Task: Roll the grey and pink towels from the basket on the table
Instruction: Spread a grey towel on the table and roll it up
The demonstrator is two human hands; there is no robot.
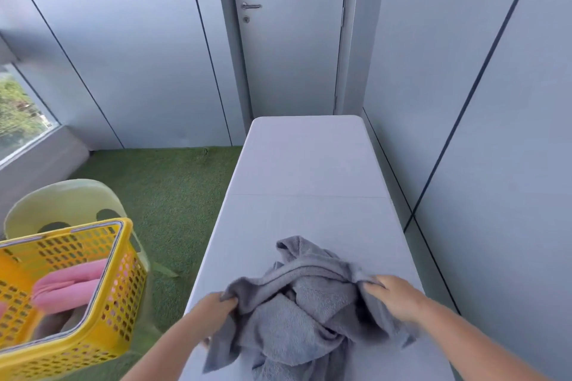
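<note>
I see the grey towel (309,312) lying crumpled in loose folds on the near end of the table (309,170), and its lower folds run out of my view at the near edge. My left hand (213,308) is over the table's near-left side, with its fingers curled tight around a bunched left edge of the towel. My right hand (393,297) is over the near-right side, with its fingers closed down on the towel's right edge. The cloth sags in a heap between the two hands. The far half of the table is bare white surface with a seam across its middle.

To the left of the table and clear of it is the yellow perforated basket (117,303), with the pink towel (68,284) lying inside it. A pale green chair (65,201) has its back just behind the basket. Green turf (179,201) covers the floor on the table's left. A grey door (291,40) stands closed beyond the table's far end, and a window (18,114) is far off to the left.
</note>
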